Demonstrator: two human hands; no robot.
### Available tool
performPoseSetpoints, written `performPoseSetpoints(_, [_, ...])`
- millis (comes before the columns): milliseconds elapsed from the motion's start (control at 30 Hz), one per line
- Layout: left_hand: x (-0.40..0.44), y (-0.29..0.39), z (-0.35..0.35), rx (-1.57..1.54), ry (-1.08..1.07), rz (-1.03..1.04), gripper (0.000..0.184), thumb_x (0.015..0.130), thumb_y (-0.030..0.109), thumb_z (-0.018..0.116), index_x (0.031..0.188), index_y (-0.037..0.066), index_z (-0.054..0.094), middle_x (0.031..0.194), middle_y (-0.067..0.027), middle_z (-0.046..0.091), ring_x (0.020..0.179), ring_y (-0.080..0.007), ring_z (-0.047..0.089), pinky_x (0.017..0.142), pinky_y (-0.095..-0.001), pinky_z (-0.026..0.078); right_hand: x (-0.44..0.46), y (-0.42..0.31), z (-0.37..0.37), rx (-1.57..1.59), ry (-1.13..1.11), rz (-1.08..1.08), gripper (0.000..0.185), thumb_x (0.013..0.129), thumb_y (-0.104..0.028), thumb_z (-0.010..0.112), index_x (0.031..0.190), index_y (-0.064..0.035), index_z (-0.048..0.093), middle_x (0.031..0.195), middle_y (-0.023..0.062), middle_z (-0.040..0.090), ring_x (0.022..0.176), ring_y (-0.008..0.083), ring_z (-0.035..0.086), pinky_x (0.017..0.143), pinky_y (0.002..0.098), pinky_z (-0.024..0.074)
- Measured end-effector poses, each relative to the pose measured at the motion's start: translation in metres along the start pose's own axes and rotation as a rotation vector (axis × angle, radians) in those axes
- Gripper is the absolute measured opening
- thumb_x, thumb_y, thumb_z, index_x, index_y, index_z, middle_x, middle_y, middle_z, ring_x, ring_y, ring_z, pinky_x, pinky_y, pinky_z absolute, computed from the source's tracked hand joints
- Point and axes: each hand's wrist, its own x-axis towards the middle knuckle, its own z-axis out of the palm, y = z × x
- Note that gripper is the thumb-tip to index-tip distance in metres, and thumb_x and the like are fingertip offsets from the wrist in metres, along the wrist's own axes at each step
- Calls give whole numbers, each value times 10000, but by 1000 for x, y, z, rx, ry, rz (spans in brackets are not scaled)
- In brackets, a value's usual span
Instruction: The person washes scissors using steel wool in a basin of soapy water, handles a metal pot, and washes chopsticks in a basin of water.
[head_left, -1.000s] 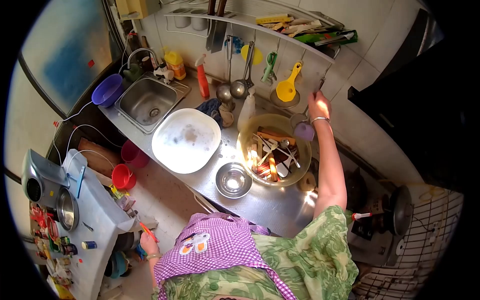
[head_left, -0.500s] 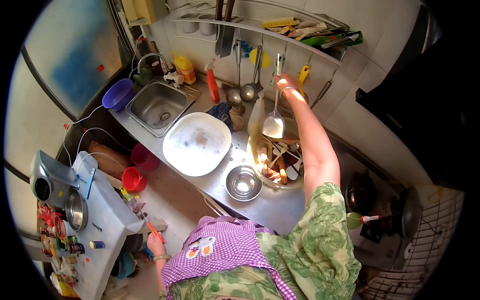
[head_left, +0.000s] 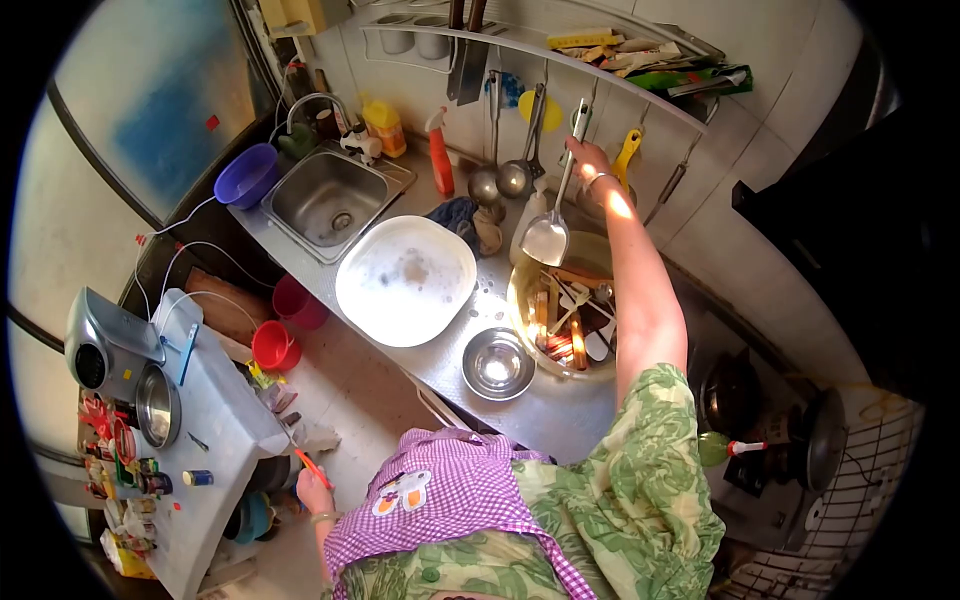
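Note:
My right hand (head_left: pixel 588 160) is closed round the handle of a metal spatula (head_left: pixel 546 240) and holds it over a wide basin (head_left: pixel 523 335). The spatula's blade hangs downward above the basin's far left rim. Inside the basin lie several utensils (head_left: pixel 577 335), some with wooden handles. Low at the left, my left hand (head_left: pixel 315 490) is closed on a slim tool with an orange-red handle (head_left: pixel 311 467); its exact kind cannot be made out. Beside the basin on the counter sit a steel bowl (head_left: pixel 499 364) and a large white lid-like tray (head_left: pixel 405 285).
Ladles (head_left: pixel 515 178) hang along the wall under a rack (head_left: pixel 600 75). A sink (head_left: pixel 330 205), an orange spray bottle (head_left: pixel 439 155) and a dark cloth (head_left: pixel 458 220) are at the back. A cluttered side table (head_left: pixel 225 430) stands left, a stove (head_left: pixel 770 480) right.
The spatula has tilted, its blade shifting left relative to the basin while my right hand stays high. The whole view has shifted slightly. My left hand still holds the orange-red-handled tool.

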Motion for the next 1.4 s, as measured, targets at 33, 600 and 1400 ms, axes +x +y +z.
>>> performPoseSetpoints(33, [-1,5,1,15,3,9,205,823,79,590,655,30,484,532,-19,461,418,-109,451,389,-250,367,3,9,-1,11,-41,-38,408,827,-455,564,825,-47,567,643,22,482,529,120,455,483,270,378])
performPoseSetpoints(600, [-5,45,12,104,-37,328,229,821,96,599,642,21,478,521,-30,471,412,-120,465,398,-268,393,-21,-43,-16,-140,-5,76,516,840,-493,536,859,19,593,647,87,542,550,207,497,566,357,409])
performPoseSetpoints(1400, [17,48,19,215,-203,92,179,838,139,597,708,39,525,500,-31,488,393,-114,448,380,-248,328,-185,249,-191,-612,682,224,265,776,-275,566,932,-77,644,914,180,637,883,359,603,761,420,478])
